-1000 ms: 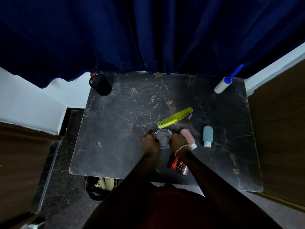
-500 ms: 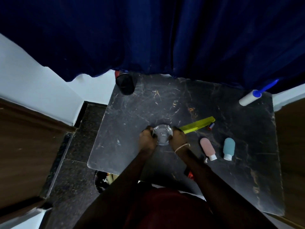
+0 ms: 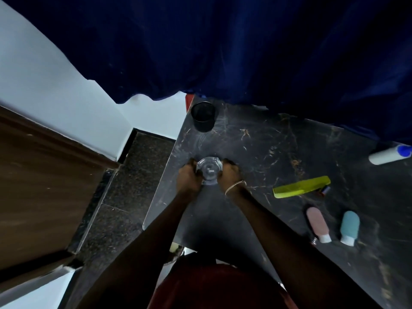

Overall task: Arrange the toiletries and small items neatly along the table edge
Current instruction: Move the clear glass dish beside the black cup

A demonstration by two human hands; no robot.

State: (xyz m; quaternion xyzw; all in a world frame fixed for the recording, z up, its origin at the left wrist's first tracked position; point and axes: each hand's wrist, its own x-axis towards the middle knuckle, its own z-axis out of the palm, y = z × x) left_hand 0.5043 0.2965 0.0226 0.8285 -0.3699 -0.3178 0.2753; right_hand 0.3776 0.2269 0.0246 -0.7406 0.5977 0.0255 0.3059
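A clear glass dish (image 3: 209, 171) sits near the left edge of the dark marble table (image 3: 278, 148). My left hand (image 3: 188, 177) grips its left side and my right hand (image 3: 229, 175), with a bracelet at the wrist, grips its right side. A black cup (image 3: 203, 116) stands at the far left corner. To the right lie a yellow-green comb (image 3: 301, 187), a small red item (image 3: 325, 190) at the comb's end, a pink bottle (image 3: 317, 224) and a teal bottle (image 3: 349, 227). A white tube with a blue cap (image 3: 389, 154) lies at the far right.
A dark blue curtain (image 3: 223, 45) hangs over the table's far edge. Left of the table are a white wall, a brown wooden panel (image 3: 38, 186) and speckled dark floor (image 3: 124, 197). A small metallic object (image 3: 314, 241) lies by the pink bottle's cap.
Both hands have carried the glass dish leftward across the table, away from the comb and bottles, toward the left edge below the black cup. The camera view has swung left.
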